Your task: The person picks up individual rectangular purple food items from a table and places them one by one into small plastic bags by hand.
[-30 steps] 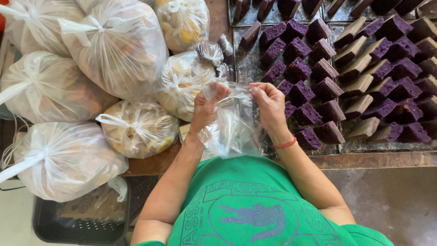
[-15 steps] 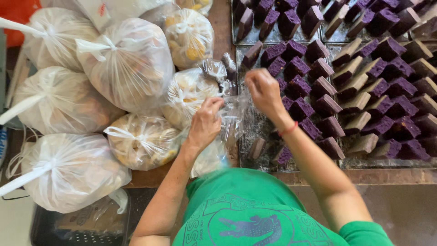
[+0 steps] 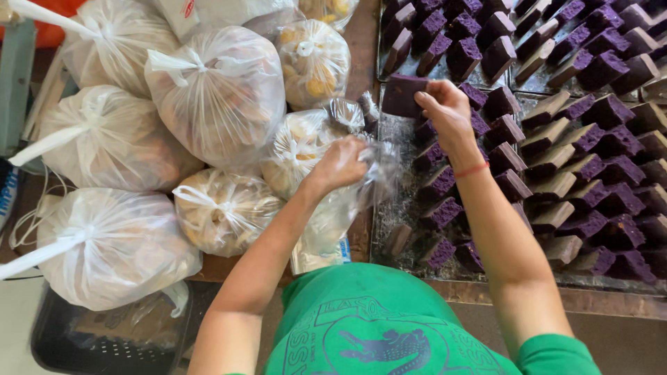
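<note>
A dark purple square cake slice (image 3: 405, 95) is pinched in the fingers of the right hand (image 3: 448, 111), held above the upper middle of the frame. A thin clear plastic bag (image 3: 351, 198) is gripped at its mouth by the closed left hand (image 3: 342, 162) at frame centre, just left of the slice. Rows of purple and brown cake slices (image 3: 577, 149) are laid out on a dark metal tray (image 3: 410, 132) across the right half. Tied white plastic bags of yellowish food (image 3: 215, 94) are piled on the left. A black crate (image 3: 83, 344) is seen at lower left.
</note>
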